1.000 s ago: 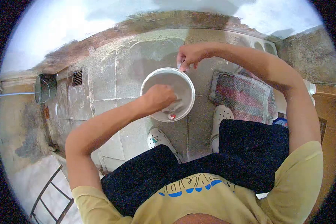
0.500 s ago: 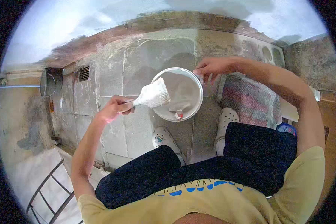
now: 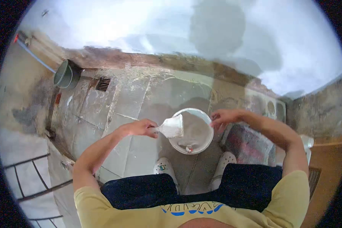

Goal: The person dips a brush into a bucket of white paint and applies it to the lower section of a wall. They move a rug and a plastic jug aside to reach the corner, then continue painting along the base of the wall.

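My left hand (image 3: 145, 128) is closed around the handle of a wide paintbrush (image 3: 172, 127), whose head is coated in white. The brush is over the left side of a white bucket (image 3: 205, 146). Greyish-white liquid (image 3: 195, 130) lies inside, and a small red-and-white object (image 3: 189, 149) shows near the bucket's front wall. At the right rim, my right hand (image 3: 225, 117) grips the bucket with its fingers. Whether the bristles touch the liquid cannot be made out.
Ahead stands a wall (image 3: 155, 26), white above a rough brown lower band. A grey-green bucket (image 3: 66, 75) and a floor drain (image 3: 103, 84) are at the left. To the right lies a mesh-like sack (image 3: 247, 142). Dark metal bars (image 3: 38, 171) appear at lower left.
My view has tilted up toward the wall, so the bucket and both hands sit lower in it. The brush is still over the bucket, its head now turned more level.
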`<state>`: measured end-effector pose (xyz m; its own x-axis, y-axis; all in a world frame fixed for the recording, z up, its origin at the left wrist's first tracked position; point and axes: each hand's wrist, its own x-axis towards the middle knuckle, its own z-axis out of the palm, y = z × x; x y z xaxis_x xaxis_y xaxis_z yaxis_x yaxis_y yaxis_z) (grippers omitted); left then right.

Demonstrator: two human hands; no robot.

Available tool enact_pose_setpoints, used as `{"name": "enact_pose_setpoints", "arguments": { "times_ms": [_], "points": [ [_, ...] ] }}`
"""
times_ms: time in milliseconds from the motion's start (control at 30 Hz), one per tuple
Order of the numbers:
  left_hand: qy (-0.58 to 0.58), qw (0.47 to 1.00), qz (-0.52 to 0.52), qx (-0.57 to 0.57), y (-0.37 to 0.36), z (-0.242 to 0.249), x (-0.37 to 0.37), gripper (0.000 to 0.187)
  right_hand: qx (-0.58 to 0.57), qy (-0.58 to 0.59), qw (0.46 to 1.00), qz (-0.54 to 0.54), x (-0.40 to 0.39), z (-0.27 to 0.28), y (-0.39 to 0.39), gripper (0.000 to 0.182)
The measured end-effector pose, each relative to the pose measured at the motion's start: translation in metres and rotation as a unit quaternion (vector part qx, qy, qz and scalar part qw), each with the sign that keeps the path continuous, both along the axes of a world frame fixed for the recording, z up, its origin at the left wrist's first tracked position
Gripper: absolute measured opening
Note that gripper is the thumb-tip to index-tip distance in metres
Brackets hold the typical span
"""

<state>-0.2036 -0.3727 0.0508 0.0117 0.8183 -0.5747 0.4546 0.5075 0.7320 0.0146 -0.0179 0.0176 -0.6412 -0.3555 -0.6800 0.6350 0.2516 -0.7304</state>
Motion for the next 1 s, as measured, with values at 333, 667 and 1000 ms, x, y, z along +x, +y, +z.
{"name": "enact_pose_setpoints", "arguments": {
  "times_ms": [333,667,1000],
  "points": [
    [0.099,0.986,-0.004,0.134,-0.005,-0.040,0.015,0.037,-0.040,-0.058,0.997,-0.034,0.002,0.010,-0.015,0.069],
    [0.222,0.955,0.120,0.155,-0.007,-0.062,0.025,0.029,-0.024,0.032,0.999,-0.027,0.016,0.002,-0.030,0.056],
    [0.254,0.929,0.147,0.226,-0.011,-0.061,0.031,0.020,-0.005,-0.047,0.990,-0.132,0.012,0.038,-0.051,0.057]
  ]
}}
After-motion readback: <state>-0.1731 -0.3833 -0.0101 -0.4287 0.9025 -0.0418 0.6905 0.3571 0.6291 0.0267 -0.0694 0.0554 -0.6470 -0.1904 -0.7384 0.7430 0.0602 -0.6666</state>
